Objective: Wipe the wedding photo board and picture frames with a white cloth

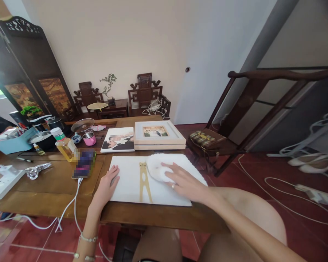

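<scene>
In the head view a white rectangular panel (127,182) lies flat near the table's front edge. Fixed on it is a gold A-shaped bracket (143,183), with what look like small screws at its upper end. My left hand (108,183) rests on the panel's left edge, fingers stretched out. A fluffy white cloth (157,169) covers the panel's upper right part, beside the bracket. On this cloth presses my right hand (183,180), a ring on one finger; the cloth is under its fingers.
Behind the panel lie a framed picture (160,131) and a photo print (118,140). To the left are a phone (84,164) on a charging cable, a bottle of yellow liquid (64,145), a pink cup (89,138) and a power strip (7,180). A wooden chair (229,134) stands right.
</scene>
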`<move>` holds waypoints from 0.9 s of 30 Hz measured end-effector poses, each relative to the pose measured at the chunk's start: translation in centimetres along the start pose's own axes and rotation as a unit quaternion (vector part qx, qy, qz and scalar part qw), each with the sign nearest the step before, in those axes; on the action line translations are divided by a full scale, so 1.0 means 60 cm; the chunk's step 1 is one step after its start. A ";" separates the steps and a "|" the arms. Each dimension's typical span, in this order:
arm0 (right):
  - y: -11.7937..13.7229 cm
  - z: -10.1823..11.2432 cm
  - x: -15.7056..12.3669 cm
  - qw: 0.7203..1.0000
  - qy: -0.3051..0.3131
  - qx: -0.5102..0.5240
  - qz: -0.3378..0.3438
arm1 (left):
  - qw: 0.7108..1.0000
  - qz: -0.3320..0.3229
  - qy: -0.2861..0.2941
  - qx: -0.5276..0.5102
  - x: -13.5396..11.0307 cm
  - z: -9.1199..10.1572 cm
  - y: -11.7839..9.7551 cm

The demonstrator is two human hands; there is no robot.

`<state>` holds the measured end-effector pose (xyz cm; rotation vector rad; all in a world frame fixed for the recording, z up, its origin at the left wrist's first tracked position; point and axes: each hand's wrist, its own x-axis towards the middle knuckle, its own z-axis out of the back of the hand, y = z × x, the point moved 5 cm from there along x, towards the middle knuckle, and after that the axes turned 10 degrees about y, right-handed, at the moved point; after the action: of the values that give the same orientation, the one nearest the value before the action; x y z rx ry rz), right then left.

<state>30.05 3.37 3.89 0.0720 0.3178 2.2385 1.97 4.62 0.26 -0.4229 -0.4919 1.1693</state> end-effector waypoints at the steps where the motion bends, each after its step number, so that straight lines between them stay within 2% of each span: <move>1: 0.017 -0.004 -0.021 1.000 0.011 0.006 0.009 | 1.000 0.002 -0.002 -0.002 0.000 -0.001 0.000; 5: 0.078 -0.011 -0.100 0.996 0.066 0.029 0.055 | 1.000 0.002 -0.015 -0.008 -0.002 -0.002 0.001; 8: 0.085 -0.007 -0.117 0.994 0.084 0.031 0.060 | 1.000 -0.004 -0.017 -0.016 -0.002 -0.002 0.001; 11: 0.054 0.003 -0.083 0.996 0.070 0.030 0.037 | 1.000 -0.004 -0.012 -0.020 -0.003 -0.001 0.000; 16: -0.026 0.019 0.026 0.999 0.018 0.017 -0.037 | 1.000 0.007 0.000 -0.022 -0.004 0.003 -0.004; 19: -0.050 0.021 0.068 0.998 -0.002 0.020 -0.057 | 1.000 0.015 0.002 -0.024 -0.005 0.005 -0.005; 21: -0.048 0.017 0.074 0.998 -0.005 0.019 -0.056 | 0.999 0.021 -0.002 -0.028 -0.005 0.006 -0.005; 23: -0.032 0.009 0.059 0.999 -0.003 0.015 -0.047 | 0.999 0.024 -0.005 -0.031 -0.005 0.005 -0.004; 27: 0.032 -0.006 -0.016 1.000 0.020 0.016 -0.015 | 0.999 0.025 -0.007 -0.031 -0.006 0.003 -0.005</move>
<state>29.17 1.38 4.12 0.0406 0.3745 2.2078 1.99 4.18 0.56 -0.4828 -0.5338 1.2074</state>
